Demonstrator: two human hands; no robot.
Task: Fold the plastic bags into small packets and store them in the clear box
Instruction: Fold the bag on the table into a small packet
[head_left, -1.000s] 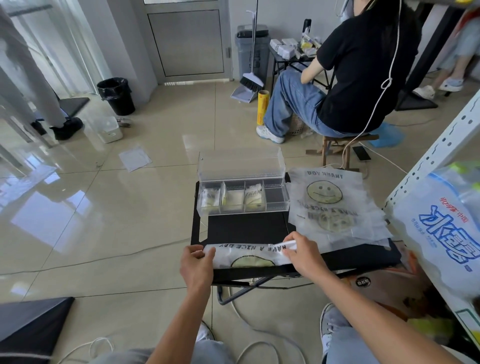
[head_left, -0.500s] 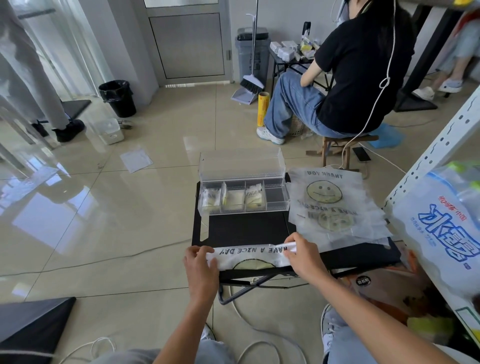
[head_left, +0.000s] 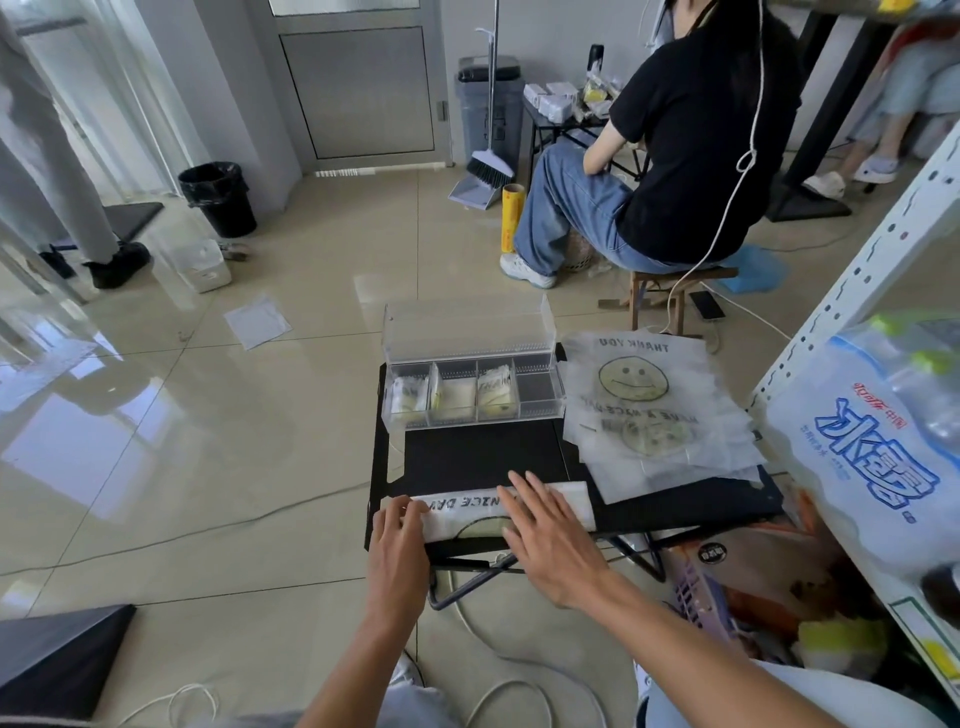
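Note:
A plastic bag folded into a long white strip lies along the near edge of the small black table. My left hand presses its left end with bent fingers. My right hand lies flat, fingers spread, across the strip's right half. The clear box stands at the table's far side with its lid up; three of its compartments hold folded packets, the right one looks bare. A stack of unfolded smiley-face bags lies on the table's right part.
A person in a black shirt sits on a stool beyond the table. A white metal shelf with a blue-printed pack stands close on the right. Cables run across the tiled floor under the table. A black bin stands far left.
My right hand let go of the strip's right end and moved left, now flat on top of it. My left hand stays on the left end. The strip looks flatter.

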